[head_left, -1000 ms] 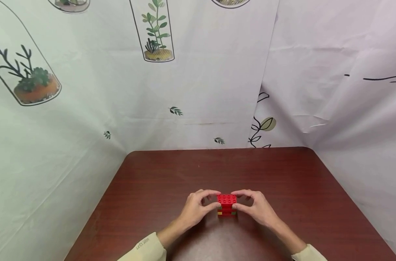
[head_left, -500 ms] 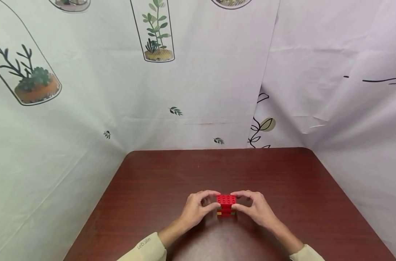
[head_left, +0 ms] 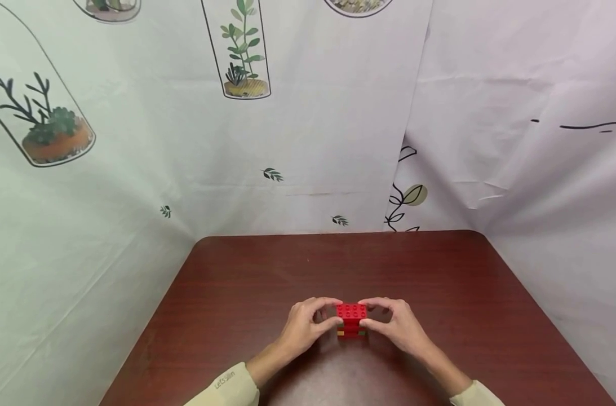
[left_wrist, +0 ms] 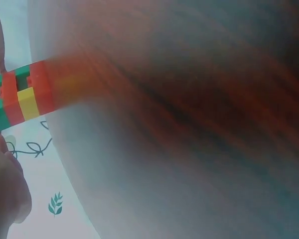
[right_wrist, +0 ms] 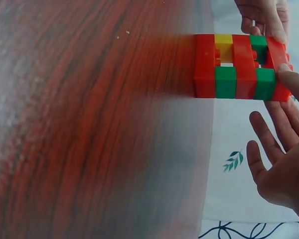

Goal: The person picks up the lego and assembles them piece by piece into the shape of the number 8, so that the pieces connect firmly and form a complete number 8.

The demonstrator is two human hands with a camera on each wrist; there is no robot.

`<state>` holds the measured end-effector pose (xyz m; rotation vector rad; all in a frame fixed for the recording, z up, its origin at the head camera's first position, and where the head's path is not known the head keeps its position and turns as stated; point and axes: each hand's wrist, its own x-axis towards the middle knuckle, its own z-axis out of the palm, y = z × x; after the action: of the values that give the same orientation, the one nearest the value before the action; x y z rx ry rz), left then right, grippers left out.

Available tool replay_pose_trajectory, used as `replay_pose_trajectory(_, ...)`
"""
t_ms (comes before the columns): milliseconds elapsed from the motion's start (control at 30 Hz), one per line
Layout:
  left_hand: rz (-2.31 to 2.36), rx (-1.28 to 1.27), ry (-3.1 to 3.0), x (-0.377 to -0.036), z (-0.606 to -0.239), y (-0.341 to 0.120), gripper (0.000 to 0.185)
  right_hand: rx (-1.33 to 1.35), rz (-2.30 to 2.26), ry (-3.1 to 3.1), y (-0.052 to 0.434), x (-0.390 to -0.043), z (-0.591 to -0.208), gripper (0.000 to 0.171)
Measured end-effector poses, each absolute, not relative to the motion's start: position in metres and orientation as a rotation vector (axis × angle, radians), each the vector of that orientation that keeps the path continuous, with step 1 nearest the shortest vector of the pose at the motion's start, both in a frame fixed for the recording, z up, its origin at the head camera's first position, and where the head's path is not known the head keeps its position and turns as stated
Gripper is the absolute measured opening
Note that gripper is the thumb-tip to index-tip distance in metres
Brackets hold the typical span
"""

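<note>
Near the front middle of the tabletop (head_left: 247, 282), the left hand (head_left: 302, 327) and the right hand (head_left: 399, 326) gripped a block stack (head_left: 351, 319) from opposite sides. Each hand's thumb and curled fingers pinched the upper red layer; in the right wrist view the right fingertips (right_wrist: 291, 82) lay against the stack's end. The stack stood on the tabletop, with red, green and yellow blocks showing in its side.

Compared with the head views from a second and half a second earlier, very little had changed. Both hands kept the same two-sided grip, and the stack remained at the same spot, its studded red top facing up. Only a slight drift of the whole view was evident. Judged from this, the work was in a holding or pressing phase: no block had been added or removed, and the stack had not been lifted.

Around the tabletop hung a pale plant-printed sheet (head_left: 135, 141). Cream sleeves (head_left: 226, 389) covered both forearms at the lower edge.
</note>
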<state>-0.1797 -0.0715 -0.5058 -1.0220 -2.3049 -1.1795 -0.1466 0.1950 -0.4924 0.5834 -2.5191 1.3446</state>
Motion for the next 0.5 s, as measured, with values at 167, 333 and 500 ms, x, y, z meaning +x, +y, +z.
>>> replay_pose_trajectory(167, -1.139, -1.05, -2.317, -0.1806, -0.5049, -0.0718, 0.035, 0.574, 1.413, -2.534, 0.196, -0.1473, -0.4933, 0.035)
replay_pose_trajectory(333, -1.141, -1.046, -2.381, -0.1801, -0.5044, -0.0749, 0.046, 0.604, 1.442, -2.531, 0.1965, -0.146, -0.4954, 0.046)
replay_pose_trajectory(500, -1.146, -1.027, -2.458, -0.1783, -0.5076, -0.079, 0.054, 0.605, 1.437, -2.529, 0.1998, -0.1432, -0.4981, 0.05)
